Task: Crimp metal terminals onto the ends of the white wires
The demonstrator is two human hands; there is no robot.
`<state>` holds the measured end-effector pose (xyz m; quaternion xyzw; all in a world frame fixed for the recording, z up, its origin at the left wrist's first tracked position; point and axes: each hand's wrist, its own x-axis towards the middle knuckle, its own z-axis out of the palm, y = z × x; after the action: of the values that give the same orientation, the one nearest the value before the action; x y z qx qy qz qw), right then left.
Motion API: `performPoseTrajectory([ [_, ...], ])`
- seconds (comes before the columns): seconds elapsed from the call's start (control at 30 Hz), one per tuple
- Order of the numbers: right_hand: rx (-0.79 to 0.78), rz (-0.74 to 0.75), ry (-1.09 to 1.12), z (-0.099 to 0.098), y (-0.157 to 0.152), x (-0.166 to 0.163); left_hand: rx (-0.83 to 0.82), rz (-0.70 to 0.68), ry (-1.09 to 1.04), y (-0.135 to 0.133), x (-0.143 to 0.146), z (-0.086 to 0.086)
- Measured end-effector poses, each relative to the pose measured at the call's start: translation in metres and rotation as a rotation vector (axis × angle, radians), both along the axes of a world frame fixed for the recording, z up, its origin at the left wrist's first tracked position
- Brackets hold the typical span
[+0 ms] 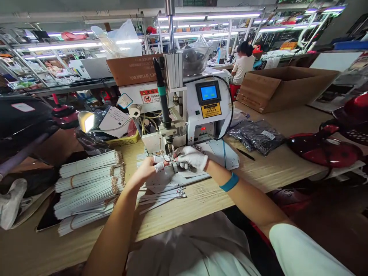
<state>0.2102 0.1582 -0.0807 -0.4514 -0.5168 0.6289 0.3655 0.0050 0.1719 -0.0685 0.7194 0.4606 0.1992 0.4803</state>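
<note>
My left hand (149, 167), bare with white finger cots on the thumb and a finger, pinches a small metal part (174, 166) under the soldering head (169, 143) of a white machine (198, 111). My right hand (192, 158), in a white glove, grips the same part from the right. Both hands rest on the machine's white base plate (227, 153). A few finished white strips (165, 197) lie just in front of the hands.
Stacks of white flat cables with copper ends (86, 188) lie at the left. Black bagged parts (257, 136) and a cardboard box (284, 86) sit to the right, red appliance parts (324, 149) further right. Another person (243, 65) sits far behind.
</note>
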Motion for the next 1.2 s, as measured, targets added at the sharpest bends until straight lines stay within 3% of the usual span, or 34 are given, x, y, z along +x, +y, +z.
performPoseTrajectory([
  [0.43,-0.079,0.002,0.059,-0.0033,0.001,-0.0028,0.015,0.025,-0.003,0.0015,0.0054,-0.0095],
  [1.2,-0.057,0.011,0.123,-0.0037,-0.0013,-0.0039,-0.002,0.027,-0.014,0.0034,0.0066,-0.0053],
])
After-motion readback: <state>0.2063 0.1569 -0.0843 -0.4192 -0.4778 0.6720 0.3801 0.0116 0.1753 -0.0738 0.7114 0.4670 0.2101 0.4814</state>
